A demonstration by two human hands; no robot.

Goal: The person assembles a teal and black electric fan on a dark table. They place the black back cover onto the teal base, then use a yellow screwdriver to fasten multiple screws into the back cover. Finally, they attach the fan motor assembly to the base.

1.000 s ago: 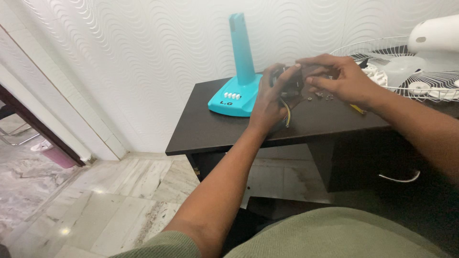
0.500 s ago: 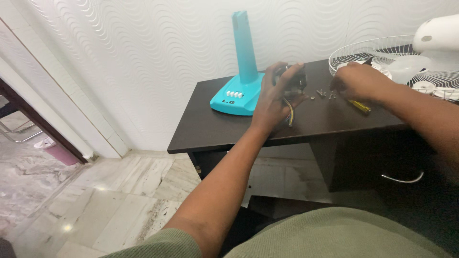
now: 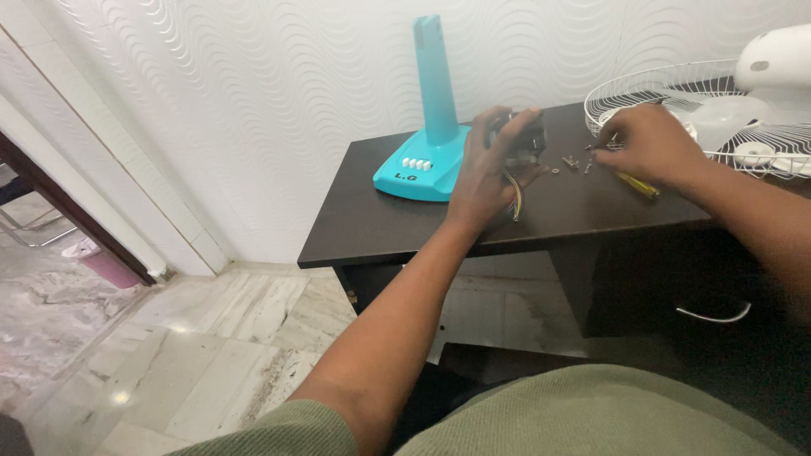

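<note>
Two hands: both over the far part of the dark desk (image 3: 405,224), the left hand (image 3: 486,173) nearer the middle, the right hand (image 3: 646,143) further right.
Left hand: fingers curled tight around a small dark motor part (image 3: 525,139), held just above the desk; coloured wires (image 3: 514,196) hang from it below the palm.
Right hand: fingers drawn together, tips down at the small screws (image 3: 574,162); whether one is pinched I cannot tell.
Key relation: screws lie loose on the desk between the two hands, just right of the motor part and touching or just under the right fingertips, so the right hand is nearer.
Screwdriver: yellow handle (image 3: 638,185) shows under the right wrist, long axis slanting toward the near right.
Desk: also carries a turquoise fan stand (image 3: 427,152), upright at the far left, and a white wire fan guard (image 3: 676,93) at the far right.
Room: wavy white wall behind, marble floor below left.
</note>
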